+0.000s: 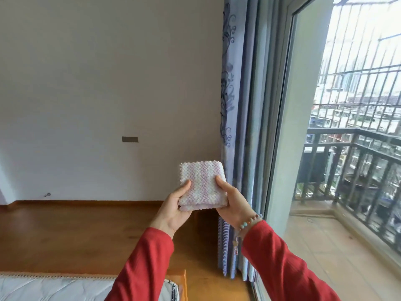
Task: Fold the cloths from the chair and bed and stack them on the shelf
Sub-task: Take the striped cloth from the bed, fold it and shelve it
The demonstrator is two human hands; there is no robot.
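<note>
Folded pink-white waffle cloth (200, 186) held mid-air before wall, pinched thumb-over-top by left hand (175, 208) and right hand (232, 204). Fold looks finished; next: carry to shelf, not in view.

Only 1 view here, a head-worn wide-angle camera, so there's no second angle to overlap with. It looks forward and only slightly down, out along both red sleeves (282, 263) that come in from the bottom edge. The hands sit close to the lens, just below the middle of the picture. It faces a plain wall (97, 83) straight ahead across a wooden floor (65, 235). A curtain (236, 105) and a glass balcony door (347, 148) fill the right side. A corner of the bed (54, 287) shows at the bottom left. Straight edges near the frame borders bend a lot from the lens.
</note>
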